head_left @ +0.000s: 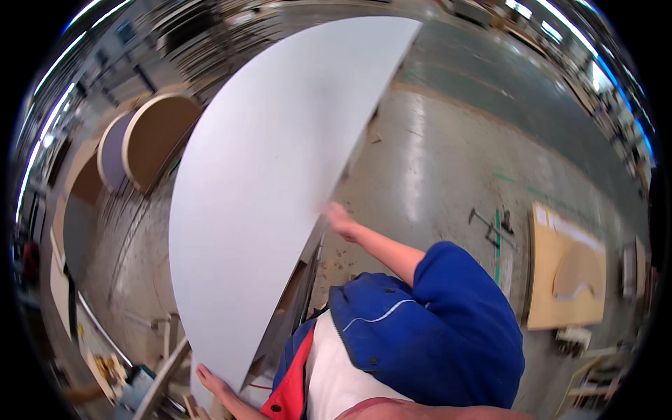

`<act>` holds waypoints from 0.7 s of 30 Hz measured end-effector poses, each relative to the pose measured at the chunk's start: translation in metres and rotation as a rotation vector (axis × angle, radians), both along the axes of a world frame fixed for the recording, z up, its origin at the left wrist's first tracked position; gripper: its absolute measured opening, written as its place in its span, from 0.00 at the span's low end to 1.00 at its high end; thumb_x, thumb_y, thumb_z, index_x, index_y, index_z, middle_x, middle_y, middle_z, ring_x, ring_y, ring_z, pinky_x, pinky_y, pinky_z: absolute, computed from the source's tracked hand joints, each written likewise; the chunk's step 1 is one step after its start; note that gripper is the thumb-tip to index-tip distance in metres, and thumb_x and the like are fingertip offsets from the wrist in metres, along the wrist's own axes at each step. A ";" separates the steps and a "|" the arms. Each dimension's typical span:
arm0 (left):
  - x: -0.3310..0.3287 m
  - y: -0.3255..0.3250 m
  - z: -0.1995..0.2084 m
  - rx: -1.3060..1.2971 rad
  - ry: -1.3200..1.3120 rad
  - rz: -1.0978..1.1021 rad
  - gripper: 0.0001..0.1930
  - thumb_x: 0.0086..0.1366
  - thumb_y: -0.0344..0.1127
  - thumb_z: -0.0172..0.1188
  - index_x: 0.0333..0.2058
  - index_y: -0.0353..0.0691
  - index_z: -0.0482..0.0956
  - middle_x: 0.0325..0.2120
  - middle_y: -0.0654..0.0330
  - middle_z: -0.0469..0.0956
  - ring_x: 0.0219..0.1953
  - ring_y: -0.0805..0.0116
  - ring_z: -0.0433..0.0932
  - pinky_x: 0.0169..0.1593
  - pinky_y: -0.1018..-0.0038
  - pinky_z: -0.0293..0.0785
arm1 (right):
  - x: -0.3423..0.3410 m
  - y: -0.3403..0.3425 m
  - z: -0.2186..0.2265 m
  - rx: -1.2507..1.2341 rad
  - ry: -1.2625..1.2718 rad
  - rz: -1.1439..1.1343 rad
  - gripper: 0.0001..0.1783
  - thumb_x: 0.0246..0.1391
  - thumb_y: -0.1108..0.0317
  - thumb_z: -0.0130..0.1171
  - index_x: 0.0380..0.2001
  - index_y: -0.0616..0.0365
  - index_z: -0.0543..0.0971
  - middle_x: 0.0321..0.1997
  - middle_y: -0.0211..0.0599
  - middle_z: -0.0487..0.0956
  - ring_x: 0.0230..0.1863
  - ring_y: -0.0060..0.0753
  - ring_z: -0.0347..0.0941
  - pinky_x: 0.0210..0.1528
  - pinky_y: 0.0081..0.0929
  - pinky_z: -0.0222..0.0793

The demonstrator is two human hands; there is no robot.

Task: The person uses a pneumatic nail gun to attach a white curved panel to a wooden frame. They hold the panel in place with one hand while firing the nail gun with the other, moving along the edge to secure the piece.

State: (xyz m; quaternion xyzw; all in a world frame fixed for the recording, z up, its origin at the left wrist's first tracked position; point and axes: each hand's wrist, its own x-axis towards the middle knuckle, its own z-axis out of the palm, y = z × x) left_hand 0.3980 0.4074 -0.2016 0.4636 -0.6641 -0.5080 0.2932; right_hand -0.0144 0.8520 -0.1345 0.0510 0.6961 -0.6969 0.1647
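A large white panel, shaped like a half-disc, stretches from near my body up to the top of the head view. Its curved edge faces left and its straight edge faces right. My right hand is closed on the straight edge near the middle, slightly blurred, with its fingers partly hidden. At the near, narrow end, my left hand lies across the panel, its fingers bent at the curved edge. Beneath the straight edge, parts of a wooden support show.
Two round-sided brown pieces stand on the left. Stacked boards lie at the far left. To the right are a tan board and clamp-like metal tools on the grey floor. Tools and a blue-grey container sit at the lower left.
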 end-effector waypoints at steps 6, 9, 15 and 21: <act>0.001 0.004 -0.002 -0.085 0.037 0.019 0.18 0.76 0.42 0.43 0.40 0.34 0.75 0.34 0.62 0.77 0.36 0.74 0.71 0.45 0.75 0.70 | -0.036 0.015 -0.093 -0.114 0.096 0.130 0.29 0.69 0.51 0.48 0.59 0.67 0.69 0.61 0.38 0.73 0.61 0.30 0.65 0.66 0.29 0.57; 0.000 0.012 0.010 -0.099 0.022 0.101 0.17 0.76 0.42 0.44 0.36 0.34 0.75 0.29 0.63 0.74 0.33 0.75 0.68 0.42 0.75 0.68 | -0.038 0.009 -0.104 -0.154 0.090 0.097 0.29 0.70 0.51 0.47 0.59 0.67 0.69 0.59 0.38 0.73 0.60 0.30 0.67 0.65 0.29 0.58; -0.026 0.032 0.051 -0.211 -0.208 0.037 0.17 0.73 0.42 0.49 0.42 0.32 0.76 0.33 0.55 0.78 0.37 0.67 0.74 0.46 0.71 0.70 | -0.032 0.015 -0.075 -0.151 0.132 0.111 0.26 0.70 0.49 0.44 0.54 0.64 0.72 0.52 0.34 0.75 0.52 0.27 0.70 0.58 0.29 0.65; -0.034 0.055 0.067 -0.824 -0.337 0.000 0.23 0.65 0.30 0.54 0.58 0.29 0.68 0.56 0.42 0.70 0.60 0.43 0.67 0.63 0.57 0.62 | 0.020 0.040 -0.062 0.521 0.200 0.247 0.29 0.65 0.48 0.51 0.55 0.63 0.73 0.49 0.46 0.79 0.50 0.37 0.75 0.53 0.34 0.70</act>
